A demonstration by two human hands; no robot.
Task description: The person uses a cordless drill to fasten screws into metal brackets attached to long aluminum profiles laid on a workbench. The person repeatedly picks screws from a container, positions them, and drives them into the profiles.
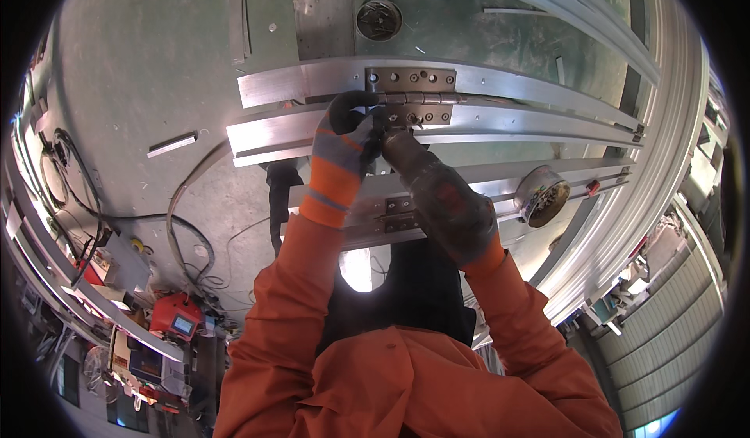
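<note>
A metal butt hinge (pixel 414 98) with two drilled leaves lies across two parallel aluminium profiles (pixel 281 129). At the left end of its near leaf is my left hand (pixel 348 129), in a grey and orange glove with dark fingers. Its fingers are curled and pressed together; whatever they hold is hidden. My right hand (pixel 475 239) is wrapped round a dark power drill (pixel 441 192), mostly covered by the tool's body. The drill's front end points at the near leaf, right beside my left fingers. A screw (pixel 416 121) stands up from that leaf.
Nearer me, another profile carries a second hinge (pixel 398 213) and a round tin of screws (pixel 545 197). A dark bowl (pixel 379 20) sits on the floor beyond. Long profiles (pixel 625 204) run along the right. Cables (pixel 173 219) and a red machine (pixel 176 315) are at left.
</note>
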